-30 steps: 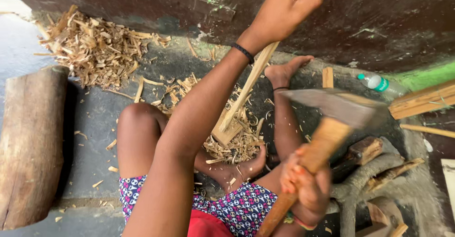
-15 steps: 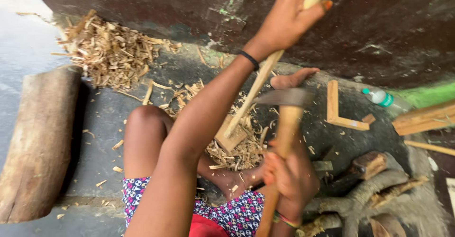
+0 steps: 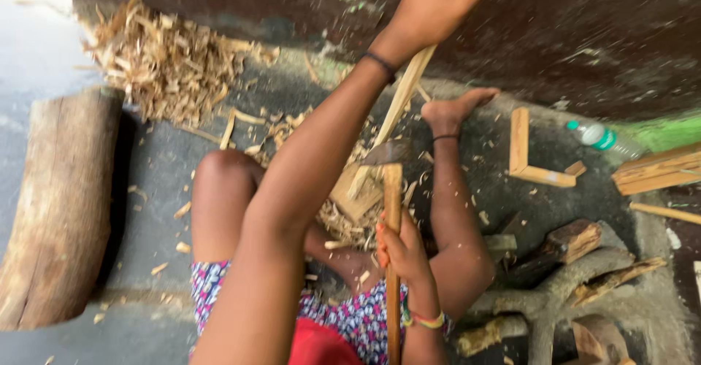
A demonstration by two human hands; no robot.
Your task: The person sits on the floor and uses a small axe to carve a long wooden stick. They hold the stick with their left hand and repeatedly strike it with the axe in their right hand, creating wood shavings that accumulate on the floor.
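My left hand (image 3: 438,4) grips the top of a long pale wooden stick (image 3: 398,106) that stands tilted, its lower end resting on a small wood block (image 3: 358,193) between my legs. My right hand (image 3: 401,248) is closed round the wooden handle of an axe (image 3: 392,212). The dark metal head of the axe lies against the stick just above the block. Pale shavings (image 3: 343,223) lie around the block.
A thick log (image 3: 62,204) lies at the left. A big heap of wood chips (image 3: 164,62) sits at the upper left. An L-shaped wood piece (image 3: 529,157), a plastic bottle (image 3: 602,137), planks (image 3: 657,169) and gnarled wood chunks (image 3: 569,263) lie at the right.
The axe swung down from the raised position at the right onto the stick near the block. My left hand kept hold of the stick's top.
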